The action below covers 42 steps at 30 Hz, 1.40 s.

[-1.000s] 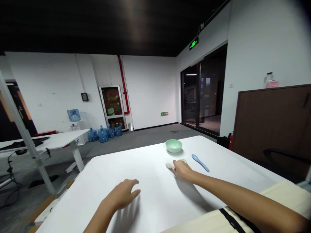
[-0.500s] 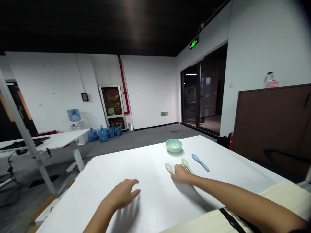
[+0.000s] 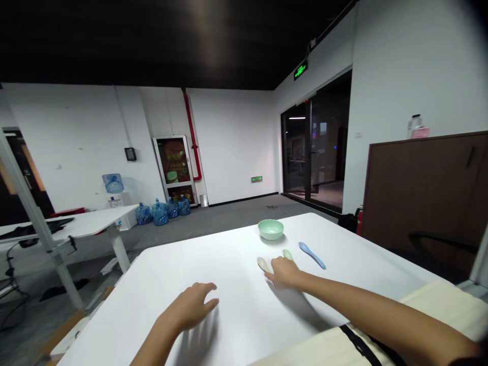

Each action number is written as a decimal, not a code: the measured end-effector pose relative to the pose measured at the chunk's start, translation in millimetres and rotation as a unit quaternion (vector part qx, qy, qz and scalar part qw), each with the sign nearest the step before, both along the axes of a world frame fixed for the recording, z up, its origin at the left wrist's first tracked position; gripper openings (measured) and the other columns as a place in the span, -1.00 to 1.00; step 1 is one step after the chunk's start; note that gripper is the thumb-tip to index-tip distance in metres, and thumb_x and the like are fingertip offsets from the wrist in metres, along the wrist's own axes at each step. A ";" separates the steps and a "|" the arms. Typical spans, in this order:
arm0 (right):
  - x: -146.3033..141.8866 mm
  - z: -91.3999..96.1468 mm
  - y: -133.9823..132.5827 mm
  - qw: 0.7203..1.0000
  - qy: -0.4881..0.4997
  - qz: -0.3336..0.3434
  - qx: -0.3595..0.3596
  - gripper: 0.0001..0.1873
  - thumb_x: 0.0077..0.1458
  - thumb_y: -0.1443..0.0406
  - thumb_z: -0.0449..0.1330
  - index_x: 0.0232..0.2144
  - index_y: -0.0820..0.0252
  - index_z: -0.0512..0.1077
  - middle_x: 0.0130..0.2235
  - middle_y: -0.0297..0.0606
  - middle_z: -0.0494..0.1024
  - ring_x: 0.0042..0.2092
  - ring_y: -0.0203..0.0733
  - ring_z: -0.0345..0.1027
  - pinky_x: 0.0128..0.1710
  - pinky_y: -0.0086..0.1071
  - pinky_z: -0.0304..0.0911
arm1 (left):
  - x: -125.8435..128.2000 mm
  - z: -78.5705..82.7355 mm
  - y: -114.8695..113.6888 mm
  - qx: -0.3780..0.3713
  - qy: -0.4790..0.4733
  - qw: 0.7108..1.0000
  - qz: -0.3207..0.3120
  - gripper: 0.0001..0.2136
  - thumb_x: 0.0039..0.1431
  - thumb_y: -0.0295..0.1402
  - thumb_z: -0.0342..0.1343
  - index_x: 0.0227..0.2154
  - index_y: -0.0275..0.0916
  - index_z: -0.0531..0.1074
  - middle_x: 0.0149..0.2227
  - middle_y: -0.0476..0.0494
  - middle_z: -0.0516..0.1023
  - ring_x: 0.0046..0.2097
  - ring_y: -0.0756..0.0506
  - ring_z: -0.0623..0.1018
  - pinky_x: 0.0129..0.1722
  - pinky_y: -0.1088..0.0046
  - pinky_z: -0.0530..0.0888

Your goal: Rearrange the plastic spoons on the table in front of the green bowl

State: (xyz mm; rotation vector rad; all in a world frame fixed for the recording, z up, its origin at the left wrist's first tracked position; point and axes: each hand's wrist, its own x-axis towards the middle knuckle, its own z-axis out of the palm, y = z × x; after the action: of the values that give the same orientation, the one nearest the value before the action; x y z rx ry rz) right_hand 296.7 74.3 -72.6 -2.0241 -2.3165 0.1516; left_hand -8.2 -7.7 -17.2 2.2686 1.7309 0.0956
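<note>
On the white table [image 3: 232,325], my right hand [image 3: 284,273] is closed round the handle of a beige spoon [image 3: 262,264], whose bowl end pokes out to the left of the fingers. Just behind that hand lies a light green spoon [image 3: 287,254], its handle mostly hidden by the fingers. A blue spoon [image 3: 312,255] rests farther right, untouched. Beyond the spoons stands a mint green bowl [image 3: 271,230], with nothing seen in it. To the left, my left hand [image 3: 194,306] hovers over the table, fingers apart and holding nothing.
Past the table's far edge are blue water jugs [image 3: 160,213] on the floor and a water dispenser [image 3: 113,190]. A second white table [image 3: 99,218] stands at left behind a metal post [image 3: 34,213]. A brown cabinet [image 3: 423,188] is at right.
My right hand has shifted slightly and now covers more of the green spoon's handle. The left hand stays about where it was. The whole view has turned a little.
</note>
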 end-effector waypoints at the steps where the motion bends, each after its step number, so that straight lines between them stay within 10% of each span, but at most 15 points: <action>1: 0.8 5.1 -2.0 1.000 -0.006 0.006 0.011 -0.52 0.07 0.01 0.02 -0.26 0.31 0.46 -0.20 0.05 0.52 -0.15 0.05 0.40 -0.26 -0.26 0.19 | -0.1 -0.7 0.4 0.001 0.000 1.000 -0.001 -0.47 0.10 0.08 -0.12 0.06 -0.04 0.34 0.07 -0.17 0.43 0.06 -0.25 0.42 0.03 0.20 0.32; 12: 38.3 43.4 -35.2 0.995 0.041 0.045 0.082 -0.46 0.09 -0.08 -0.03 -0.18 0.25 0.34 -0.19 -0.05 0.48 -0.16 0.01 0.38 -0.29 -0.33 0.11 | -1.0 0.8 2.6 0.025 -0.007 1.000 -0.005 -0.45 0.10 0.09 -0.14 0.07 -0.06 0.32 0.08 -0.16 0.43 0.10 -0.23 0.39 0.05 0.25 0.31; 28: 29.3 36.9 -23.7 0.998 0.043 0.030 0.037 -0.54 0.10 -0.01 -0.02 -0.31 0.27 0.42 -0.26 -0.04 0.50 -0.20 0.00 0.39 -0.32 -0.33 0.12 | 0.6 4.3 -1.6 0.027 -0.005 1.000 -0.003 -0.45 0.12 0.08 -0.15 0.08 -0.07 0.31 0.09 -0.18 0.41 0.10 -0.23 0.38 0.06 0.23 0.30; 42: 3.6 -4.4 4.1 0.998 0.029 0.025 -0.049 -0.74 -0.03 0.19 0.17 -0.34 0.28 0.45 -0.23 -0.06 0.52 -0.23 -0.05 0.43 -0.38 -0.36 0.22 | 2.1 4.5 -1.3 0.017 -0.003 1.000 0.000 -0.45 0.12 0.09 -0.15 0.08 -0.05 0.31 0.08 -0.15 0.42 0.09 -0.24 0.39 0.04 0.24 0.31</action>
State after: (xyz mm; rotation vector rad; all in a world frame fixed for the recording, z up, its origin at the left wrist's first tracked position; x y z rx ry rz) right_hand 300.3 78.4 -77.0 -1.9776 -2.3693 0.3274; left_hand -6.1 -8.9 -12.6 2.2899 1.7397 0.1314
